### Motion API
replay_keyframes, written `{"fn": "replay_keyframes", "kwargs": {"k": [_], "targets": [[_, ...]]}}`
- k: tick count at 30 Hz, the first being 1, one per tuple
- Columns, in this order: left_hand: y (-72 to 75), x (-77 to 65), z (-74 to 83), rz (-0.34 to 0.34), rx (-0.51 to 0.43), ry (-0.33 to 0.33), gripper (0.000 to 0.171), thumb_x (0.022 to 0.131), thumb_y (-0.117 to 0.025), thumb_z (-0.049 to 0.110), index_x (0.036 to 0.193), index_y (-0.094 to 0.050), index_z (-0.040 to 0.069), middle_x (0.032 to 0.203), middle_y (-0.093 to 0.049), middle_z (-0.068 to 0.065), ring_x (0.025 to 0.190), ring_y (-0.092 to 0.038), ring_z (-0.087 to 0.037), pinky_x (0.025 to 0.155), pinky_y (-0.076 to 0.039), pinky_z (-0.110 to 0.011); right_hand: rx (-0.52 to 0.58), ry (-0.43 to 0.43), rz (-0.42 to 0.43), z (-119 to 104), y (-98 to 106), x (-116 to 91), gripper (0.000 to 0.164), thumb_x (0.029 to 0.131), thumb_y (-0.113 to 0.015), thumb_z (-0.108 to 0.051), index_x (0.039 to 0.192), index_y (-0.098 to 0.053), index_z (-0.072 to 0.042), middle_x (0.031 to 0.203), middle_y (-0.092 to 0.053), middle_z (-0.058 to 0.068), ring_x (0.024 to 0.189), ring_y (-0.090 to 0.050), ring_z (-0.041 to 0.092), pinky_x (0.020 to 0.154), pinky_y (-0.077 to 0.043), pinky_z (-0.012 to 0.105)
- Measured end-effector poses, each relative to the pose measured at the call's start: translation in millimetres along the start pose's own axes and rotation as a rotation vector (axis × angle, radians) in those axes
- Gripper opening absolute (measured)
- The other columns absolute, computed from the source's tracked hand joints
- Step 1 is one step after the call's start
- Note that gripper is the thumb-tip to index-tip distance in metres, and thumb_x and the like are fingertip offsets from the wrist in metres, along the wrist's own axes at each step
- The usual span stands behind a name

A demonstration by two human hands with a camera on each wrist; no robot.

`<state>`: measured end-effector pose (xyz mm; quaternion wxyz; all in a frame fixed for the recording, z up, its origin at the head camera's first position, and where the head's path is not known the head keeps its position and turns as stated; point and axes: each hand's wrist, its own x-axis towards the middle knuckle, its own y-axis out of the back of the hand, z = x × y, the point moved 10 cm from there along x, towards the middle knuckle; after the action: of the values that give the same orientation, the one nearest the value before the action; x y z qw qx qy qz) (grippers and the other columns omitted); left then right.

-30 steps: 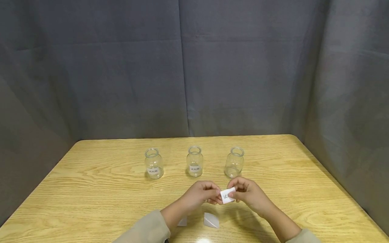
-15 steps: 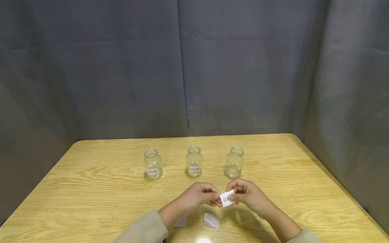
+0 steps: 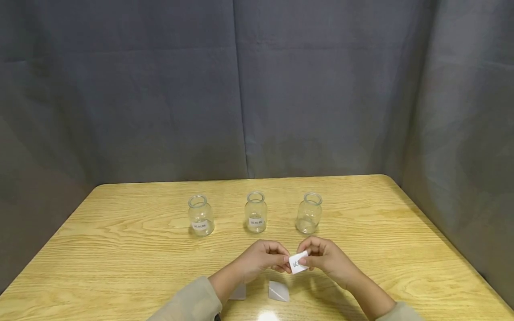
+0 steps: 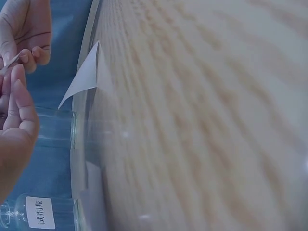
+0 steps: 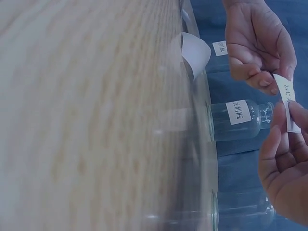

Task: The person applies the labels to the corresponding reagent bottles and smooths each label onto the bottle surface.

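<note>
A small white label (image 3: pixel 296 264) with dark printed characters is held between both hands above the front half of the table. My left hand (image 3: pixel 263 258) pinches its left edge between thumb and fingers. My right hand (image 3: pixel 327 258) pinches its right side, the thumb covering part of the print. In the right wrist view the label (image 5: pixel 288 103) appears edge-on, slightly bent. Beyond the hands stand three glass jars in a row. The left jar (image 3: pixel 199 214) and the middle jar (image 3: pixel 255 209) each bear a white label low on the front; the right jar (image 3: pixel 309 214) is bare glass.
Below the hands a curled piece of pale backing paper (image 3: pixel 279 291) lies on the wooden table (image 3: pixel 120 249). Another pale piece (image 3: pixel 238 292) lies left of it, partly hidden by the left forearm. A grey curtain (image 3: pixel 168 102) encloses the table at the back and sides.
Both hands keep hold of the label, which has tilted and shifted slightly left and down. The jars and backing paper stay in place; the head view has moved a little.
</note>
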<state>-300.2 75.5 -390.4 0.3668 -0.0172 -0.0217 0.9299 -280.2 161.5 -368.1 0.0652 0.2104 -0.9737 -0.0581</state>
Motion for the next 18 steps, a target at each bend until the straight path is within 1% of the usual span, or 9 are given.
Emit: {"fn": "replay_keyframes", "kwargs": {"k": [5,9,14,18], "targets": [[1.0,-0.5,0.9,0.014,0.011,0.007,0.018,0.082,-0.055,0.002,0.092,-0.055,-0.012,0.077,-0.062,-0.009,0.070,-0.060,-0.016,0.068,-0.048,-0.030,-0.025,-0.029,0.015,0.9,-0.6,0.1,0.025,0.079,-0.058,-0.004,0.095,-0.047,0.012,0.078,-0.052,0.006,0.071,-0.050,0.014,0.063,-0.043,0.026],[3.6,-1.1,4.2,0.037,0.032,0.002,0.017,0.081,-0.055,0.003,0.091,-0.056,-0.011,0.077,-0.061,-0.011,0.072,-0.060,-0.019,0.070,-0.048,-0.031,-0.077,-0.052,0.087,-0.7,5.5,-0.3,0.026,0.079,-0.059,-0.007,0.096,-0.048,0.009,0.079,-0.052,0.007,0.071,-0.049,0.015,0.064,-0.044,0.027],[9.6,0.3,4.6,0.079,0.041,-0.004,0.015,0.081,-0.056,0.001,0.089,-0.056,-0.012,0.078,-0.061,-0.012,0.072,-0.060,-0.020,0.070,-0.048,-0.032,-0.109,-0.053,0.186,-4.0,16.7,-3.6,0.024,0.079,-0.059,-0.005,0.095,-0.048,0.009,0.081,-0.053,0.008,0.073,-0.052,0.017,0.065,-0.045,0.030],[12.4,0.5,3.6,0.100,0.049,0.003,0.015,0.080,-0.057,0.002,0.088,-0.056,-0.011,0.078,-0.061,-0.011,0.072,-0.060,-0.020,0.070,-0.048,-0.033,-0.124,-0.066,0.217,-3.8,21.3,-6.7,0.026,0.079,-0.060,-0.007,0.095,-0.048,0.009,0.082,-0.053,0.009,0.074,-0.051,0.018,0.067,-0.045,0.031]]}}
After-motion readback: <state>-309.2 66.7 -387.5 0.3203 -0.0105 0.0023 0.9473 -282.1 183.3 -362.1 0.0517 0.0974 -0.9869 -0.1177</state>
